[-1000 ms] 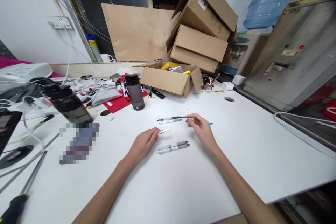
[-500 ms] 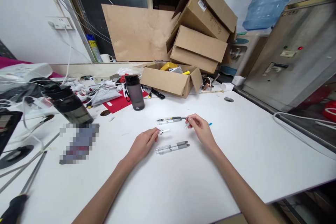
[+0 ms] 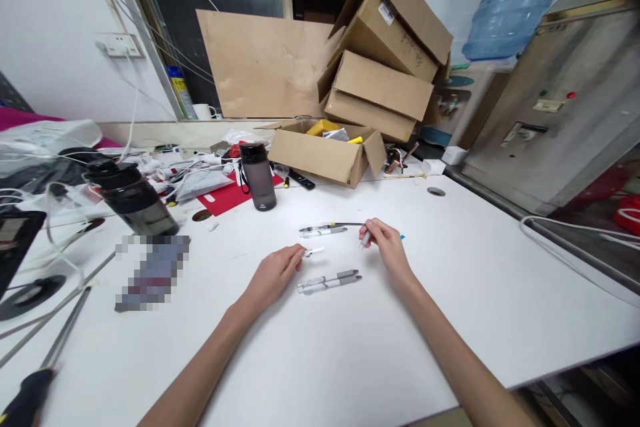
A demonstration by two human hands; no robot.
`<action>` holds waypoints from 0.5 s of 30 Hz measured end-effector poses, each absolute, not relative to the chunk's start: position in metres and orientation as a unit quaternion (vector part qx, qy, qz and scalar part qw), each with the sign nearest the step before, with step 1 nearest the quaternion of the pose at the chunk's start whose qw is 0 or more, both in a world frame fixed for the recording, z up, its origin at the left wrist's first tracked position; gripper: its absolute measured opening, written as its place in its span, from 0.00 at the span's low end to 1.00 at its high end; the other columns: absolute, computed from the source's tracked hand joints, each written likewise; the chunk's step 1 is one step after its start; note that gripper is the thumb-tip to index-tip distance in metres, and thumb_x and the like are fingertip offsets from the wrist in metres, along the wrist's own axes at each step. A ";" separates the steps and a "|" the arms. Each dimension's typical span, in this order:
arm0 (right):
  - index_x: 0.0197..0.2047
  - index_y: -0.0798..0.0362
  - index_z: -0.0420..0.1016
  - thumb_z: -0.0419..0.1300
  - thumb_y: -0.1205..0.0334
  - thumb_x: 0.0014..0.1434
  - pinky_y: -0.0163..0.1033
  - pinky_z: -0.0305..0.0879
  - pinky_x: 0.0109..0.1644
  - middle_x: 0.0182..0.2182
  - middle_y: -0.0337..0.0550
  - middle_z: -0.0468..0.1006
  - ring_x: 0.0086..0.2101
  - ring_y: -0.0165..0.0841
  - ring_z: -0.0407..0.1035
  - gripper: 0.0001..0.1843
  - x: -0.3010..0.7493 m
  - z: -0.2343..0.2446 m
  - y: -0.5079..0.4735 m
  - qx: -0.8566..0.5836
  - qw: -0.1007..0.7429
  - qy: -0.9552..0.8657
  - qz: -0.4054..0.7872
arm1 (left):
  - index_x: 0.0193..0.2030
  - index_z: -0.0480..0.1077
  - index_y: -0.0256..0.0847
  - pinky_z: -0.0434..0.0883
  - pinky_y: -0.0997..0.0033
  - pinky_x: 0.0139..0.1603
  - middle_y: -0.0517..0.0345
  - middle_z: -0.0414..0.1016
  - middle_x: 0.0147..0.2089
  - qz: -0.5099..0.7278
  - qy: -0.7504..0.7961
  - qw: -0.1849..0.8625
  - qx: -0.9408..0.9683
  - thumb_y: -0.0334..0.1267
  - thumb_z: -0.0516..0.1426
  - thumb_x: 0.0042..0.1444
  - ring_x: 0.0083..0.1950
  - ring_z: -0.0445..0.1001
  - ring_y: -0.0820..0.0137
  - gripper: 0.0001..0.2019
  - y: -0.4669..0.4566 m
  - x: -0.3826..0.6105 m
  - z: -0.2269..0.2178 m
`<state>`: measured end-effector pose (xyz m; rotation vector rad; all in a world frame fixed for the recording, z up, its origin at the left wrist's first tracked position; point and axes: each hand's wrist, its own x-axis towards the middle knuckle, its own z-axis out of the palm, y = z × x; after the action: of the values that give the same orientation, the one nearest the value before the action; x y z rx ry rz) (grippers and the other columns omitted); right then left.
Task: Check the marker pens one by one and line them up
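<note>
My left hand point(image 3: 277, 273) rests on the table, its fingers closed on a white pen part point(image 3: 315, 251) that points right. My right hand point(image 3: 385, 247) pinches a short grey pen barrel point(image 3: 366, 239), tilted down over the table. Just beyond the hands lies a grey-and-white pen point(image 3: 325, 232). Along it lies a thin dark refill point(image 3: 347, 223) with a yellow band, its right end close to my right fingertips. Nearer me, between the forearms, two grey-and-white pens point(image 3: 330, 281) lie side by side. A small blue piece point(image 3: 403, 237) shows behind my right hand.
A dark water bottle point(image 3: 259, 177) and an open cardboard box point(image 3: 320, 153) stand at the back. On the left are a second bottle point(image 3: 133, 197), cables and a screwdriver point(image 3: 35, 387). A metal cabinet point(image 3: 560, 93) stands at the right.
My right hand has shifted slightly right, and a grey barrel now shows in its fingers where a pale tip showed before. More of the thin refill is visible. My left hand is still.
</note>
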<state>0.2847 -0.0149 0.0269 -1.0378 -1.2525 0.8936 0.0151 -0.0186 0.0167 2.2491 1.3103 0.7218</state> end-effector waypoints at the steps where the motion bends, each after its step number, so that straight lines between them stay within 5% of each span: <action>1: 0.27 0.52 0.74 0.58 0.46 0.64 0.37 0.64 0.34 0.27 0.40 0.74 0.26 0.31 0.65 0.21 0.285 0.027 -0.015 -0.450 0.601 -0.537 0.385 | 0.31 0.64 0.45 0.61 0.69 0.40 0.61 0.72 0.32 0.259 0.473 0.218 0.813 0.46 0.41 0.73 0.34 0.70 0.65 0.20 -0.019 0.015 0.017; 15: 0.24 0.52 0.74 0.58 0.44 0.64 0.37 0.63 0.32 0.24 0.40 0.72 0.25 0.31 0.64 0.23 0.285 0.029 -0.017 -0.455 0.606 -0.529 0.383 | 0.31 0.63 0.45 0.62 0.68 0.40 0.60 0.71 0.32 0.247 0.477 0.224 0.813 0.47 0.39 0.73 0.35 0.70 0.64 0.21 -0.020 0.015 0.019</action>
<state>0.2849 -0.0167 0.0288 -1.0527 -1.2224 0.8864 0.0155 -0.0203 0.0194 2.2438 1.3169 0.6828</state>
